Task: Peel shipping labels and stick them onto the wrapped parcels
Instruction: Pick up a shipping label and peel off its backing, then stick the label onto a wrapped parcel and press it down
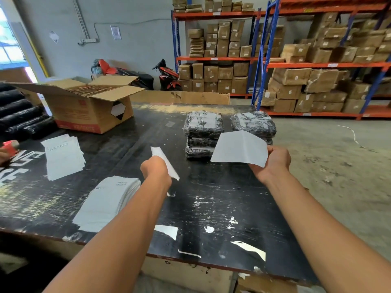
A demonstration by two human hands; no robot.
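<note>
Being thin, floppy and likely sticky, the label (239, 149) is pinched at its 3 o'clock edge by the right hand (275, 163), before the parcels (203, 123) at 12 o'clock; the backing strip (160, 154) is gripped by the left hand (156, 170).

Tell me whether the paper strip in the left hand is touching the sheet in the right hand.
Apart. The head view shows bare black table between the paper strip in the left hand and the sheet in the right hand.
</note>
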